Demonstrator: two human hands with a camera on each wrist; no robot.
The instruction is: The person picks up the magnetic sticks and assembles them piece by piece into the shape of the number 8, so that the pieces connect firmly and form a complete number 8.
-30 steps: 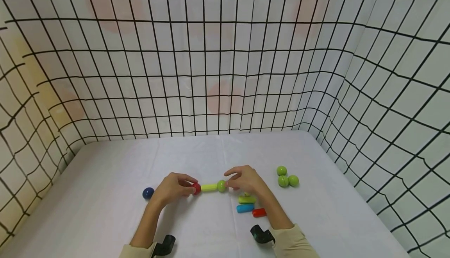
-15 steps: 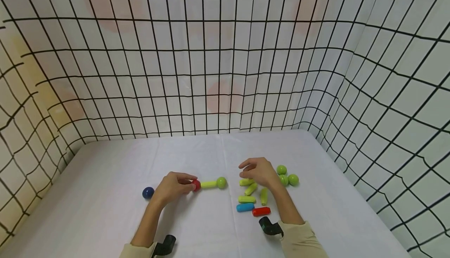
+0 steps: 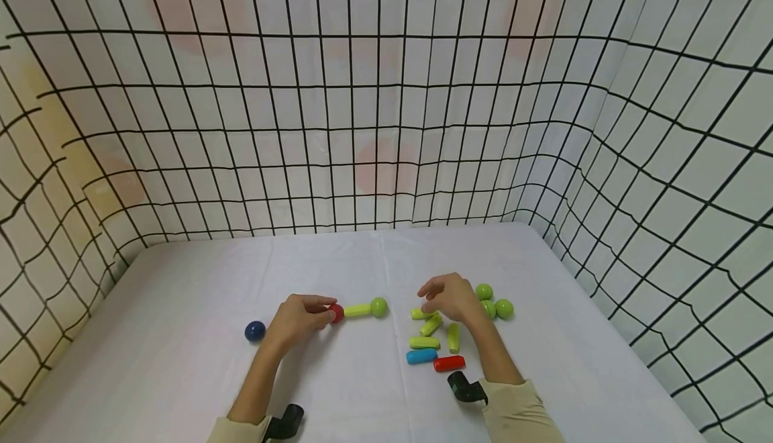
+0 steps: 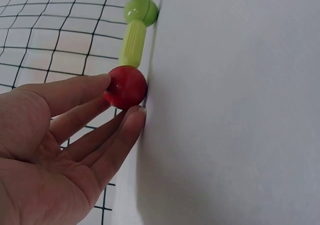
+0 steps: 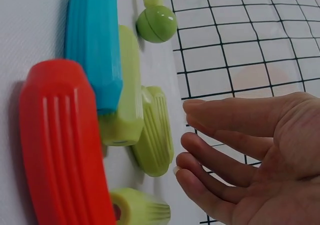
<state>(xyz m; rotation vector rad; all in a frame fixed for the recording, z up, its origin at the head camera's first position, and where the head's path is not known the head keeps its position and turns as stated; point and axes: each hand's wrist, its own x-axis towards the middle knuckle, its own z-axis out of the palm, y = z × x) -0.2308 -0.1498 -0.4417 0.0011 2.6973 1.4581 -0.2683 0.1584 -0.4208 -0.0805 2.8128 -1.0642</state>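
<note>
My left hand pinches a red ball between thumb and fingers. A yellow-green ribbed rod joins that ball to a green ball at its far end. In the head view this joined piece lies left of the table's middle. Over the back of a group of yellow-green rods hovers my right hand, its fingers loosely bent with nothing between them. The right wrist view shows its fingertips apart from the nearest rods. One rod is partly covered by this hand in the head view.
A blue rod and a red rod lie in front of the yellow-green ones. Three loose green balls sit beyond the right hand. Left of the left hand is a dark blue ball. Black netting surrounds the white table.
The right hand has left the green ball and moved right, over the rods. The left hand keeps its grip on the red ball, while the piece's green end has shifted slightly away from me.
</note>
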